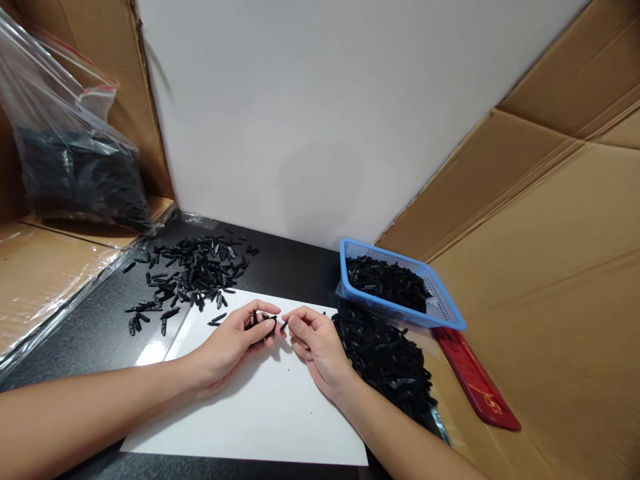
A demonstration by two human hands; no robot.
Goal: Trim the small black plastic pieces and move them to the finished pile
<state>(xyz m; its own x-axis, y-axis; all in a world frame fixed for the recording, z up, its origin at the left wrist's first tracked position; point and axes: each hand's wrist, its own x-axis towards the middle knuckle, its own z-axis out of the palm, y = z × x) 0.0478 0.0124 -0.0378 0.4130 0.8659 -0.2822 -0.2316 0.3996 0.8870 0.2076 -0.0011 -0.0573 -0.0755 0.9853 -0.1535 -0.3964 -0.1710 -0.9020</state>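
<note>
Fingers of left hand (235,340) clench several black pieces (263,325); right hand (315,343) pinches one black piece (284,326).

No readable text anywhere. Red strip (475,380) right of the blue basket (453,313) carries faint gold marks, too small and blurred to read.

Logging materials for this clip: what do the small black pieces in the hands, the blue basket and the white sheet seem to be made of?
Small black elongated pieces: likely moulded plastic, with a slight sheen. Blue rectangular mesh basket: plastic, judging by its uniform colour and perforated walls. White flat sheet: paper or thin card, matte. The left hand holds several pieces and the right hand pinches one.
</note>
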